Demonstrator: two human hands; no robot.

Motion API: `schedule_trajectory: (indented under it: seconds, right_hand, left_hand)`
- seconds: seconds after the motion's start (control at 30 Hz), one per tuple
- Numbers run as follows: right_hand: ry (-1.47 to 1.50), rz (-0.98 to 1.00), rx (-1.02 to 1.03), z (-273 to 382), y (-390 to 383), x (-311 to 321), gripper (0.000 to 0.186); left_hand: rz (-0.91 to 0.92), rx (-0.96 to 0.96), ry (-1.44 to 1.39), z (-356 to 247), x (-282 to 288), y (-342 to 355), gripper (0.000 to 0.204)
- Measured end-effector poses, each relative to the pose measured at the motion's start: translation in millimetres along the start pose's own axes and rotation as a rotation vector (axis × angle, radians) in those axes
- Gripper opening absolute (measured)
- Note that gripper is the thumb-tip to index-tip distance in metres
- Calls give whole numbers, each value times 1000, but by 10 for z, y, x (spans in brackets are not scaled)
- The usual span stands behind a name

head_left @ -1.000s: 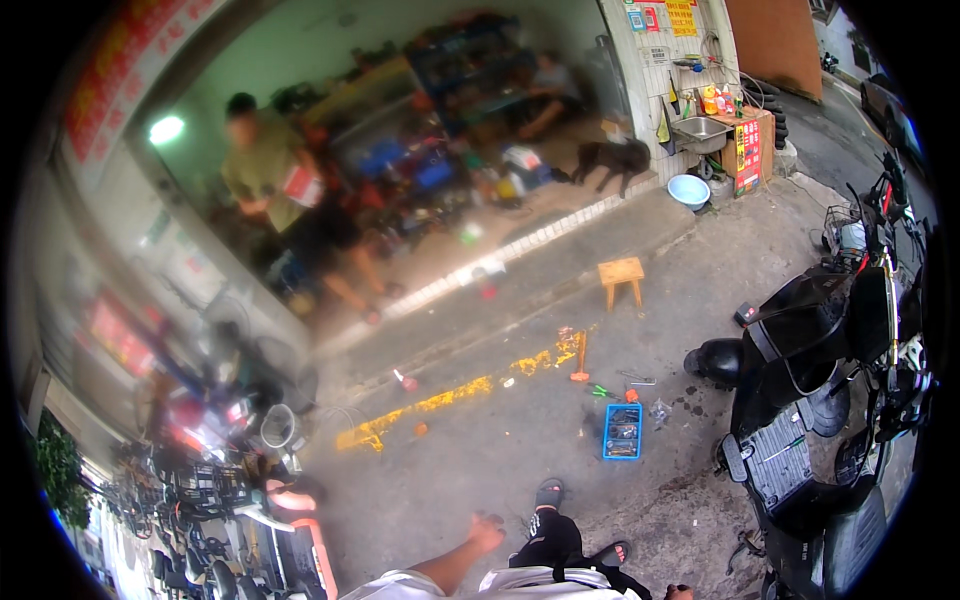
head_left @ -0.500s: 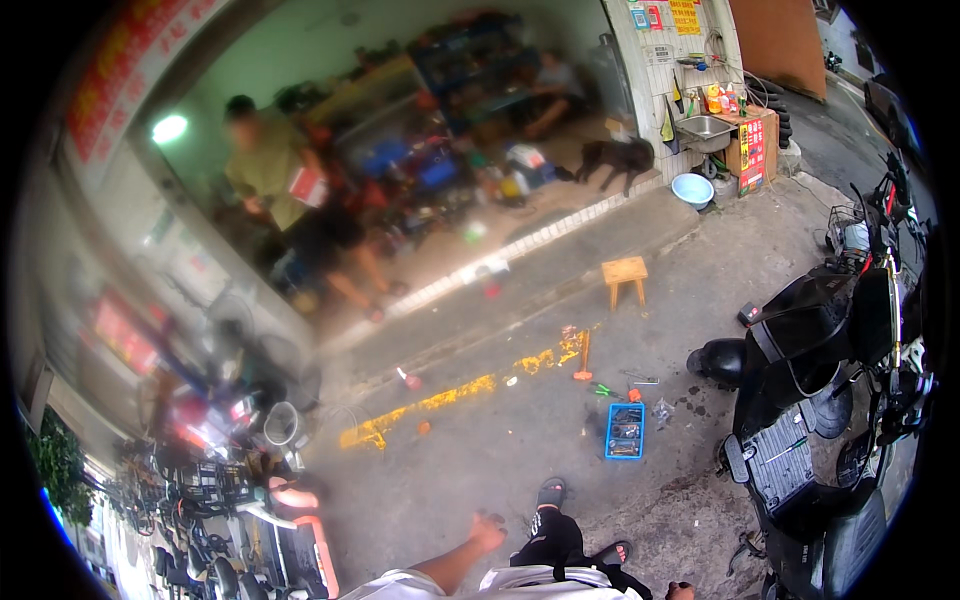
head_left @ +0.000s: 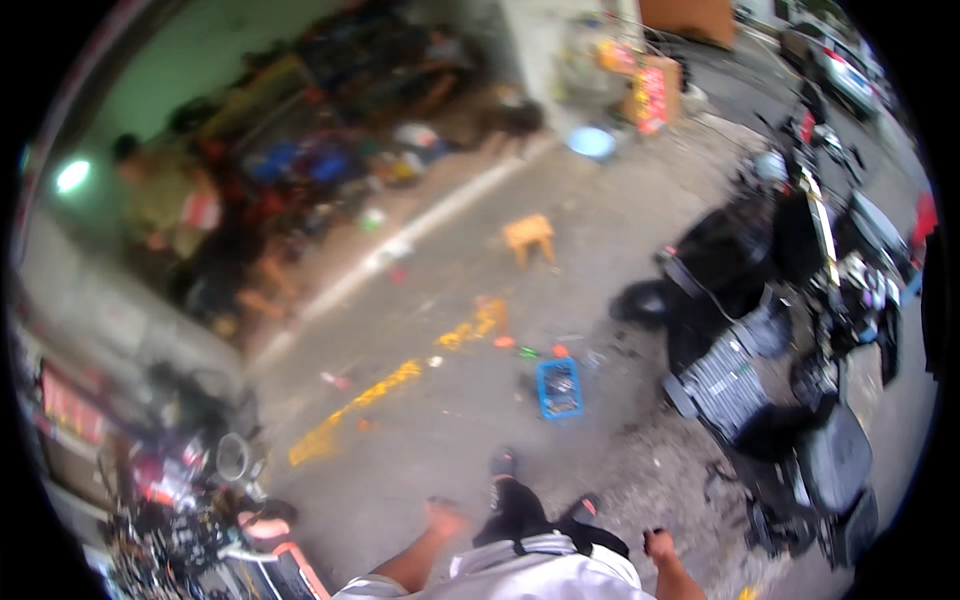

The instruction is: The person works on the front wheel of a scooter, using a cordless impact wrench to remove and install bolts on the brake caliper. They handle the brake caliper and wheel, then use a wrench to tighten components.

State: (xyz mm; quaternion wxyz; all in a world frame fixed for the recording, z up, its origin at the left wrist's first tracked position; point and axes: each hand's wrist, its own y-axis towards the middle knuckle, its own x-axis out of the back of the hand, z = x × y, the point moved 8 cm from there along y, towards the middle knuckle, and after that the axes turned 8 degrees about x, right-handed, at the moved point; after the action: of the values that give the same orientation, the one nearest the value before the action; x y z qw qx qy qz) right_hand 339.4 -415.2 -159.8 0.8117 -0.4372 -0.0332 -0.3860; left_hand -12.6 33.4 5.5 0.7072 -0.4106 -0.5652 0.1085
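My left hand (head_left: 443, 517) hangs beside my left leg, blurred by motion, its fingers loosely apart and nothing visible in them. My right hand (head_left: 658, 545) is at my right side, its fingers curled; something small and dark shows at them, too blurred to name. Neither hand touches the things on the ground. Ahead of my feet stands a blue plastic crate (head_left: 541, 392) with metal tools or parts in it. Close to its far side lie a green-handled tool (head_left: 528, 352) and a small orange thing (head_left: 561, 350). A black scooter (head_left: 735, 375) stands to my right.
A small wooden stool (head_left: 528, 232) stands ahead, near a faded yellow line (head_left: 375, 395). Several bikes (head_left: 180, 540) crowd the lower left. A person (head_left: 170, 200) bends in the cluttered shop at the far left. A light blue basin (head_left: 591, 143) sits by the wall.
My view has turned right, so the crate, stool and shop have shifted left in the picture. My right hand and forearm have come further into view. The picture has blurred.
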Motion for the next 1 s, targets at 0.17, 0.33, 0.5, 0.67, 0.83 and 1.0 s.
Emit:
schedule_trajectory:
  seconds: [0.17,0.33,0.5,0.67,0.83,1.0]
  right_hand:
    - [-100,-30,-38,264,-92,158,35]
    - [-92,-25,-91,13,-133,163,32]
    - [-80,-12,-88,53,-204,78,37]
    - [-53,-23,-62,125,-213,100,34]
    - [-62,-34,-50,100,-150,125,34]
    - [-75,-52,-65,110,-165,138,37]
  left_hand:
    - [-131,131,-436,150,-73,136,32]
    - [-196,106,-491,151,-115,215,32]
    - [-206,138,-567,313,-130,266,35]
    - [-221,129,-561,280,-81,280,35]
    - [-213,123,-548,242,-47,279,36]
    - [-219,139,-533,276,-102,302,36]
